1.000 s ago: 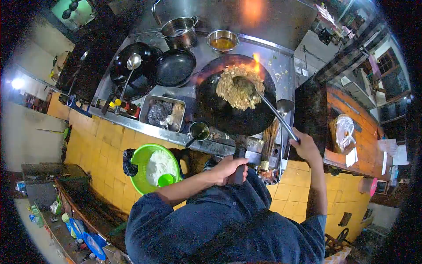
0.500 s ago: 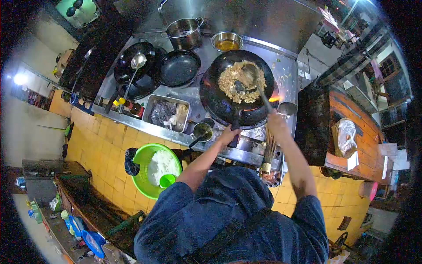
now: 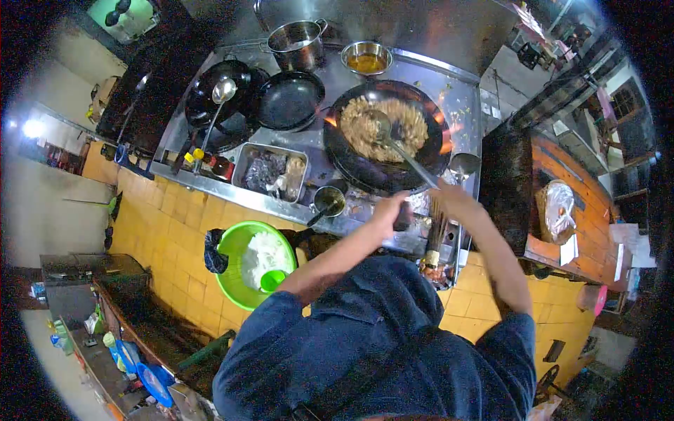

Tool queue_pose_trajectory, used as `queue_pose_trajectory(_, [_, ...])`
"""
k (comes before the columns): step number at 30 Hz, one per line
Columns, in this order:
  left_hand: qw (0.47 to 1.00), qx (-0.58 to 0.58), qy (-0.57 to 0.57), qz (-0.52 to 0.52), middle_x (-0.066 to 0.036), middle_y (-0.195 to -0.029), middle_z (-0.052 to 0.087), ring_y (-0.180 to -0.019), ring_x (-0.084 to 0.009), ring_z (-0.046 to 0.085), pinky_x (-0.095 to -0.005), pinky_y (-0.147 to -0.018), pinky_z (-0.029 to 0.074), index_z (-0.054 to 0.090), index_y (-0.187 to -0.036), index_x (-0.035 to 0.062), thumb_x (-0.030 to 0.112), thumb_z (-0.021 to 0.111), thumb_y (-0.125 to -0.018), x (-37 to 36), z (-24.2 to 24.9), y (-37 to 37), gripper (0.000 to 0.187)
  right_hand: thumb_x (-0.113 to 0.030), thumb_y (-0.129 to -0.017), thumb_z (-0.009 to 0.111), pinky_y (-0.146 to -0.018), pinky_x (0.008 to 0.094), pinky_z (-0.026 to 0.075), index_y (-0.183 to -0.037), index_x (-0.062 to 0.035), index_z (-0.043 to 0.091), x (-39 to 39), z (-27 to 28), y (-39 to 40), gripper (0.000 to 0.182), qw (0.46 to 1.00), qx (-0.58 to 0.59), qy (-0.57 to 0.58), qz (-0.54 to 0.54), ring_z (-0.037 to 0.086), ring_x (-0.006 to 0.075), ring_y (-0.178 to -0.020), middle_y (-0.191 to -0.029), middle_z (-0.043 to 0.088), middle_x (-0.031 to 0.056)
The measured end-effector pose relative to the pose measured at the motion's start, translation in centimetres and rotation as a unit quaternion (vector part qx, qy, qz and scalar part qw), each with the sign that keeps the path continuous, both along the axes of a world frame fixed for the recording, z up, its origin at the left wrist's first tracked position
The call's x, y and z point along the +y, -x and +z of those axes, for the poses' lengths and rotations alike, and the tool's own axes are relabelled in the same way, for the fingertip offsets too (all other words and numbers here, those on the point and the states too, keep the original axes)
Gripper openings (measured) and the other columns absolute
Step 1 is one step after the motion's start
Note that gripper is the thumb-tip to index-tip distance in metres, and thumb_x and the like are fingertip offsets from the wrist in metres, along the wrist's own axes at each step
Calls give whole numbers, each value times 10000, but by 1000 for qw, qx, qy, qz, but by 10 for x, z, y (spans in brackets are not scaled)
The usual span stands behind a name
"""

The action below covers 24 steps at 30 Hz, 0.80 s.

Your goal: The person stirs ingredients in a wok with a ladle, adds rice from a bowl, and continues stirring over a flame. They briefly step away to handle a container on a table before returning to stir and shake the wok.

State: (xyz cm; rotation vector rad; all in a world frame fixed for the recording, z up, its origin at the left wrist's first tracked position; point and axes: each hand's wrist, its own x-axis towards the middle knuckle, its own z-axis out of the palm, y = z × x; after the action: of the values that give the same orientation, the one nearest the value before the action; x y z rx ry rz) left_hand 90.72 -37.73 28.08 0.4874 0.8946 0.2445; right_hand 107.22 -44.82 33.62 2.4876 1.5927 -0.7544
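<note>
My left hand (image 3: 390, 213) is closed round the dark handle of a black wok (image 3: 344, 160) on the stove. Brown fried rice (image 3: 414, 130) lies in the wok, blurred by motion on its right side. With my right hand (image 3: 455, 202) I grip the long handle of a metal ladle (image 3: 414, 163). The ladle's bowl rests among the rice left of the wok's middle. Orange flames show at the wok's right and left rims.
Behind are a steel pot (image 3: 295, 59) and a bowl of yellowish liquid (image 3: 366, 64). Black pans (image 3: 289, 102), a metal tray of bags (image 3: 270, 172) and a small pot (image 3: 328, 202) stand left. A green basket (image 3: 228, 281) holds white contents below. A bamboo brush (image 3: 435, 231) lies near my right hand.
My left hand and the wok handle have shifted right. The ladle bowl has moved left and down in the wok, and the rice has spread. The flames now show on both sides.
</note>
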Motion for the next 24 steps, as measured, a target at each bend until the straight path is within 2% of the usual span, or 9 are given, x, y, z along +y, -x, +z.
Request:
queue_pose_trajectory(3, [979,-131,134,-75,-57,-561,507,-521,-147,516,-276,-528,457,494,-656,57,235,508,-832,-10,105,24,251,-259,-848,429,-550,411,499,-1258,-131,331,-38,69,-1,441,975,-201,32,93,614,309,-634,-688,600,156])
queue_pose_trajectory(6, [959,-136,231,-93,-32,-573,515,-516,-125,516,-260,-508,449,487,-692,56,242,516,-836,23,60,27,237,-153,-808,454,-485,380,491,-1265,-143,336,-64,74,9,472,966,-214,-27,145,596,285,-527,-603,584,123])
queue_pose_trajectory(9, [997,-20,56,-40,-14,-575,527,-492,-121,515,-261,-501,452,511,-687,88,219,521,-817,18,-21,35,185,-76,-773,450,-478,398,482,-1190,-143,435,-78,65,11,423,967,-205,-88,124,590,304,-544,-608,563,132])
queue_pose_trajectory(10, [996,37,-47,-66,-24,-580,537,-481,-135,521,-279,-485,452,526,-680,95,203,524,-802,-5,23,41,162,-55,-766,443,-481,392,483,-1194,-143,431,-79,65,17,438,967,-200,-102,119,591,303,-550,-619,563,127])
queue_pose_trajectory(11, [994,3,106,-31,-40,-582,541,-492,-153,531,-303,-481,456,532,-675,83,197,513,-796,-28,-6,40,168,-22,-748,434,-496,388,486,-1211,-139,418,-78,67,24,478,972,-200,-82,96,593,305,-570,-656,566,138])
queue_pose_trajectory(14, [984,-1,86,-156,-56,-578,536,-517,-150,538,-292,-478,447,530,-671,59,198,516,-795,-55,89,59,187,-59,-758,450,-512,365,496,-1256,-118,370,-76,58,36,508,977,-180,-96,69,600,284,-603,-681,575,140])
queue_pose_trajectory(16, [980,-22,75,-185,-47,-578,534,-505,-137,522,-273,-481,442,529,-670,65,210,530,-801,-26,59,50,195,-35,-742,459,-526,360,500,-1265,-104,357,-81,55,38,538,981,-161,-82,70,599,287,-618,-674,573,133])
queue_pose_trajectory(21, [971,-34,-188,-140,-34,-575,533,-525,-149,536,-285,-517,444,531,-685,73,224,524,-815,-7,3,54,200,-7,-708,477,-583,417,482,-1289,-148,334,-85,11,12,614,982,-150,-117,10,577,330,-646,-699,556,195])
queue_pose_trajectory(24, [987,34,24,-157,-64,-607,537,-537,-156,544,-287,-490,447,520,-711,49,171,545,-801,-52,75,72,154,-43,-739,513,-636,410,478,-1243,-172,414,-78,53,-2,530,979,-163,-90,-78,580,357,-709,-719,583,187])
